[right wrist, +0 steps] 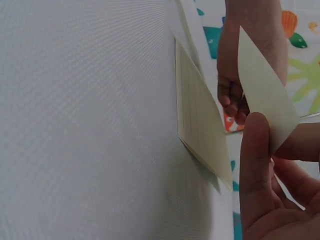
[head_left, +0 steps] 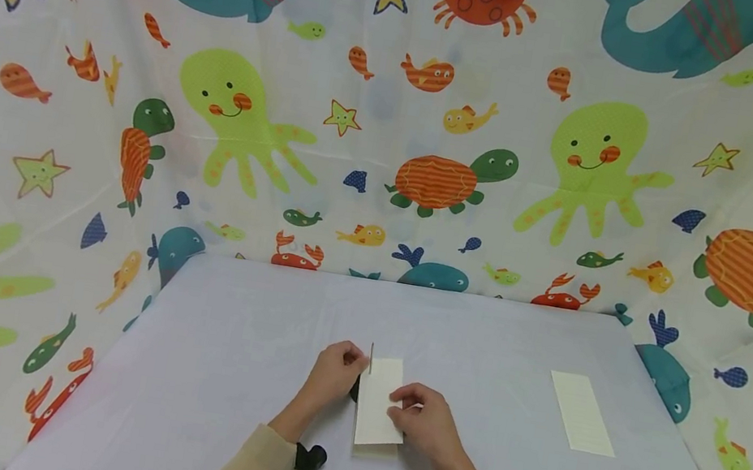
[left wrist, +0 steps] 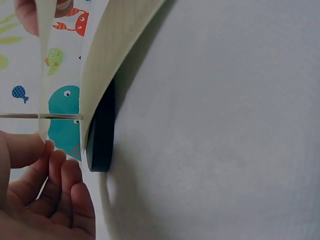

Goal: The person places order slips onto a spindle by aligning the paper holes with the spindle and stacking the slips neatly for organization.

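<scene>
A cream paper sheet [head_left: 379, 408] is held level, with a thin metal spike [head_left: 371, 356] rising through it near its upper left corner. My left hand [head_left: 336, 368] pinches that corner between thumb and fingertips, right beside the spike. At the sheet's right edge my right hand [head_left: 424, 419] pinches it between thumb and fingers; the right wrist view shows this sheet [right wrist: 265, 95] tilted. Below, a second, ruled sheet [right wrist: 200, 107] lies lower on the spike's side. The spike's round dark base [left wrist: 102, 132] stands under it, mostly hidden in the head view.
A loose ruled paper sheet [head_left: 582, 414] lies on the white-covered table [head_left: 222, 325] to the right. Black wrist cameras [head_left: 311, 460] sit at both sleeves. Behind and at the sides hangs a sea-animal curtain [head_left: 361, 241].
</scene>
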Motion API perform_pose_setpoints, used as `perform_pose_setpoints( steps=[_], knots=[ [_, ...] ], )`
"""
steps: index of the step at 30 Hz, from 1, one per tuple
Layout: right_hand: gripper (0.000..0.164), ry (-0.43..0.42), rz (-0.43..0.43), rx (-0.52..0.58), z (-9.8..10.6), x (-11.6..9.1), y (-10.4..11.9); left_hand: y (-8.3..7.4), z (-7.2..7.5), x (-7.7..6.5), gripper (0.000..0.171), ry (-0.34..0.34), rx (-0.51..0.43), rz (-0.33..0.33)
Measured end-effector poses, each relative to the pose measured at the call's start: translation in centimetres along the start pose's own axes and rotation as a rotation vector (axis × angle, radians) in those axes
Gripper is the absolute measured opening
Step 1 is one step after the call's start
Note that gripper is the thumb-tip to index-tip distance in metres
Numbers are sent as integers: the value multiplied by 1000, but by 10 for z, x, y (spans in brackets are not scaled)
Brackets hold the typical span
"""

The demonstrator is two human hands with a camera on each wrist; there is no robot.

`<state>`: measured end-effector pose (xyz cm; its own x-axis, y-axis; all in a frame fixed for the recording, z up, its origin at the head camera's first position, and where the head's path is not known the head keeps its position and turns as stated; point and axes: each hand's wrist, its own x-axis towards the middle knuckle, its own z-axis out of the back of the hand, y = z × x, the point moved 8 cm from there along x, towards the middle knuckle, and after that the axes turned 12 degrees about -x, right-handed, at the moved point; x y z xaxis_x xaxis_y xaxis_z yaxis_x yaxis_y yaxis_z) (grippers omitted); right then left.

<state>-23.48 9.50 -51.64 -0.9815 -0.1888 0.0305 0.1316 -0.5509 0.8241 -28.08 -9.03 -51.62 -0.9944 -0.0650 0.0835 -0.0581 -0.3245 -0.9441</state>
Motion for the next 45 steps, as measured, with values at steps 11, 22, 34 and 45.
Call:
perform_pose_setpoints(
  steps=[11, 22, 34, 45],
  knots=[
    [15, 85, 63, -122, -8, -4, -1, 11, -5, 3, 9, 39, 98, -12],
    [14, 132, 61, -209, -16, -3, -1, 9, -6, 4, 12, 60, 162, -18],
    [16, 157, 92, -281, -18, -1, 3, 7, -4, 6, 10, 64, 182, -5],
    [14, 165, 102, -352, -17, -2, 9, 1, -5, -3, 16, 198, 208, -94]
  ],
)
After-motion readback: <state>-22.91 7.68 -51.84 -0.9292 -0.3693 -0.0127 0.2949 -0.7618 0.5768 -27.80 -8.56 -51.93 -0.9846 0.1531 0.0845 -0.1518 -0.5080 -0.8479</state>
